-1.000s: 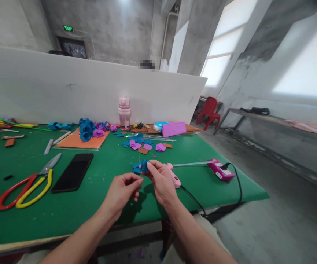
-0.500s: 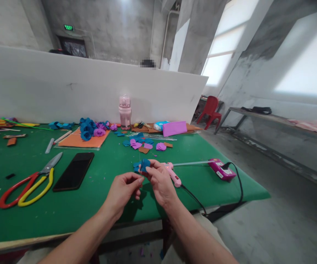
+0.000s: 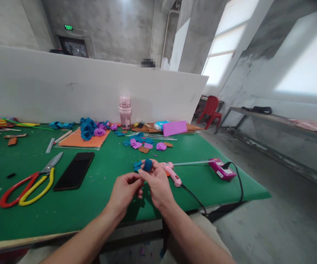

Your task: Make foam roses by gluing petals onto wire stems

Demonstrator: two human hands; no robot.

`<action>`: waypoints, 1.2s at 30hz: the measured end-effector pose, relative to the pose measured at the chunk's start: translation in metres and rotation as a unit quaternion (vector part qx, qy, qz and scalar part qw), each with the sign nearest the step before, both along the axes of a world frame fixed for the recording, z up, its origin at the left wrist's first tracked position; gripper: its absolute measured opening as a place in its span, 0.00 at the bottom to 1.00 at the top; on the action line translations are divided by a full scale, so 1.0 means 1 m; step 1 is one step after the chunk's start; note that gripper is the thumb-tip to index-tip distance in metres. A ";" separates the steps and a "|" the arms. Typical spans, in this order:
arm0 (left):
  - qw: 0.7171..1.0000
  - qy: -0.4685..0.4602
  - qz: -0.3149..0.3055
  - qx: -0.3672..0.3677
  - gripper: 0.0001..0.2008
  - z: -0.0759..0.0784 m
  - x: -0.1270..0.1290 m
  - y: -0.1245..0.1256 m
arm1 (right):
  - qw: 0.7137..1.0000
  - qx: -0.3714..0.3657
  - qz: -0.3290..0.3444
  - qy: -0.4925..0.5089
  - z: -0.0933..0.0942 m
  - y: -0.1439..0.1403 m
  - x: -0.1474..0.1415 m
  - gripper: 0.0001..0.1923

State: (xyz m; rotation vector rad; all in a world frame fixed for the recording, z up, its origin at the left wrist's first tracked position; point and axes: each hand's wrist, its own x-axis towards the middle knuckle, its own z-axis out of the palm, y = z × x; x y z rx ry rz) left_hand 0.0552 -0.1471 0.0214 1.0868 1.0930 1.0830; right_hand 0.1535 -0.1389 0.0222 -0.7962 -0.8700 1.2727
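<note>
My right hand (image 3: 156, 183) holds a small blue felt piece (image 3: 147, 165) upright between thumb and fingers, above the near edge of the green table (image 3: 98, 205). My left hand (image 3: 125, 190) sits just left of it, fingers pinched together at the base of the piece, on what looks like a thin stem. Behind my right hand lies a pink glue gun (image 3: 172, 172), its black cord (image 3: 194, 200) running off the table's front. More blue felt scraps (image 3: 136, 165) lie just beyond my fingers.
Red and yellow scissors (image 3: 28, 183) and a black phone (image 3: 74, 165) lie at the left. Blue and purple felt roses (image 3: 91, 129) rest on an orange sheet (image 3: 78, 141). A pink bottle (image 3: 125, 112), cut petals (image 3: 144, 143) and a pink power strip (image 3: 221, 169) sit further back and right.
My right hand has turned the blue felt piece upward and drawn it slightly nearer the left hand. The left hand has stayed pinched in nearly the same place.
</note>
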 end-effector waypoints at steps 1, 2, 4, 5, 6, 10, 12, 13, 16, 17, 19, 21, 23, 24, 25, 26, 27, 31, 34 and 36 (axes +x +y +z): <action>1.000 -0.001 0.001 0.001 0.12 0.000 0.001 0.000 | 1.000 0.000 -0.008 -0.004 -0.001 0.000 0.000 0.14; 1.000 -0.003 0.003 0.000 0.12 -0.001 0.001 0.000 | 1.000 -0.001 -0.016 -0.008 -0.001 0.001 0.000 0.13; 1.000 -0.006 0.004 -0.003 0.13 -0.002 0.002 0.000 | 1.000 -0.001 -0.027 -0.012 -0.002 0.002 0.000 0.12; 1.000 -0.006 0.003 -0.003 0.13 -0.002 0.002 0.000 | 0.999 -0.001 -0.031 -0.014 -0.002 0.003 0.000 0.11; 1.000 -0.006 0.002 -0.003 0.13 -0.002 0.002 0.000 | 0.999 -0.002 -0.033 -0.015 -0.002 0.003 0.000 0.11; 1.000 -0.008 0.001 -0.002 0.14 -0.003 0.002 0.000 | 0.999 -0.016 -0.029 -0.005 -0.002 0.003 0.000 0.11; 1.000 -0.008 -0.002 -0.004 0.14 -0.003 0.001 0.001 | 0.999 -0.021 -0.025 -0.003 -0.001 0.003 0.001 0.11; 1.000 -0.007 -0.004 -0.005 0.14 -0.003 0.001 0.001 | 1.000 -0.021 -0.023 -0.002 0.000 0.002 0.001 0.10; 1.000 -0.007 -0.010 -0.001 0.13 -0.002 0.002 0.000 | 1.000 -0.017 -0.017 0.003 0.001 0.001 0.002 0.10; 1.000 -0.006 -0.009 0.005 0.13 -0.002 0.002 0.000 | 1.000 -0.014 -0.012 0.007 0.002 0.001 0.002 0.11; 1.000 -0.006 -0.002 0.019 0.12 -0.001 0.001 0.001 | 1.000 -0.008 0.006 0.011 0.002 0.001 0.002 0.13; 1.000 -0.009 0.009 0.028 0.11 0.001 -0.001 0.002 | 1.000 -0.013 0.028 0.002 0.001 0.001 0.002 0.14; 0.999 -0.014 0.019 0.025 0.12 0.002 -0.003 0.003 | 0.999 -0.029 0.041 -0.019 -0.001 0.002 0.002 0.13; 0.999 -0.015 0.023 0.022 0.12 0.002 -0.003 0.003 | 0.998 -0.036 0.040 -0.029 -0.002 0.002 0.002 0.11; 0.999 -0.015 0.026 0.018 0.13 0.002 -0.004 0.004 | 0.998 -0.040 0.034 -0.038 -0.003 0.002 0.002 0.10; 0.999 -0.014 0.028 0.015 0.14 0.002 -0.004 0.004 | 0.998 -0.041 0.027 -0.046 -0.004 0.002 0.002 0.08; 0.999 -0.012 0.029 0.012 0.14 0.002 -0.003 0.004 | 0.998 -0.041 0.022 -0.053 -0.005 0.002 0.002 0.07; 0.999 -0.008 0.032 0.011 0.17 0.000 -0.002 0.004 | 0.997 -0.038 0.028 -0.052 -0.006 0.001 0.001 0.07; 0.999 -0.014 0.035 0.013 0.17 -0.001 -0.001 0.004 | 0.998 -0.031 0.025 -0.041 -0.006 0.000 0.000 0.11; 0.999 -0.022 0.031 0.017 0.16 -0.001 0.000 0.004 | 0.998 -0.026 0.009 -0.051 -0.006 0.000 -0.002 0.10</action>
